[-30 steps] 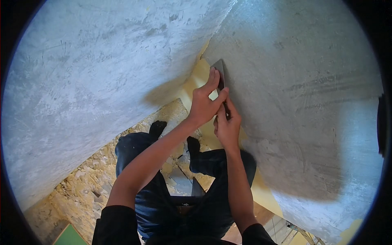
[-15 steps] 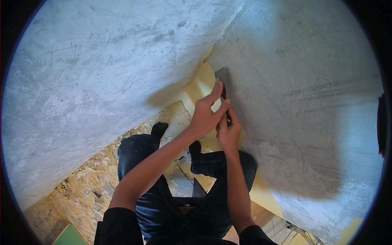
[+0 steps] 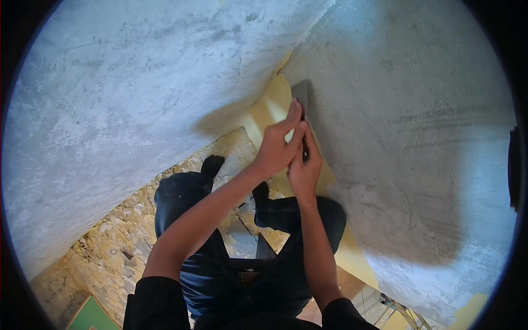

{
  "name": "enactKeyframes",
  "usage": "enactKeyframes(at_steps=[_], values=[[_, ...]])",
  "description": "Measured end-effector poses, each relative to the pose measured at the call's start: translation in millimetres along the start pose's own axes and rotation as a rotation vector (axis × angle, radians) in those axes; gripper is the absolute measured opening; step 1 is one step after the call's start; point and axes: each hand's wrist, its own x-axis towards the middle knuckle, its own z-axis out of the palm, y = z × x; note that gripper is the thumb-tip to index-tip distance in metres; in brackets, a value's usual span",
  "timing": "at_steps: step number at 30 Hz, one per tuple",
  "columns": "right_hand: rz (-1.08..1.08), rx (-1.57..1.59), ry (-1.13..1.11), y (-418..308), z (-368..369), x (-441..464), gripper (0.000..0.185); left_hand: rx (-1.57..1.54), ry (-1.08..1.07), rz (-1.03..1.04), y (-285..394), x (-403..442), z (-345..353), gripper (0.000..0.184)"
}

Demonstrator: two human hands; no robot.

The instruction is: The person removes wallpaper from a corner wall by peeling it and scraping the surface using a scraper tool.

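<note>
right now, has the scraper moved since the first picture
Yes, slightly: the scraper now sits a little lower in the view, judged against the upper end of the yellow wall patch.

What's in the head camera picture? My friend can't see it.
A person's right hand grips a scraper at a grey wall, with the left hand touching it too, beside a yellow patch. Below are dark-trousered legs and a flake-strewn floor.
</note>
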Motion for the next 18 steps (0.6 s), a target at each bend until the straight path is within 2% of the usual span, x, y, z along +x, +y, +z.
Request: enactKeyframes(at_steps=[2,3,7,9,11,13,14,18], values=[[0.171,0.172,-0.027,-8,-5,-2,0.041,-0.017,-0.016,0.042,-2,4,-2,0.046],[0.179,0.163,-0.03,-8,-5,-1,0.041,-0.044,0.0,0.019,-5,9,-2,0.045],[0.103,0.076,-0.014,-5,-3,-6,0.04,-0.095,-0.007,-0.07,-2,5,-3,0.044],[0.059,0.058,-0.002,-7,2,-2,0.04,-0.065,-0.005,-0.001,0,3,-2,0.044],[0.124,0.097,-0.009,-4,-1,1,0.04,-0.046,0.001,0.051,1,6,-4,0.044],[0.132,0.093,-0.02,-10,1,4,0.04,-0.165,-0.018,-0.164,4,16,-6,0.044],[0.123,0.103,-0.032,-12,2,8,0.04,-0.168,-0.025,-0.165,1,12,-3,0.044],[-0.006,0.095,0.023,-11,7,-1,0.04,-0.057,0.012,0.001,-5,6,-5,0.044]])
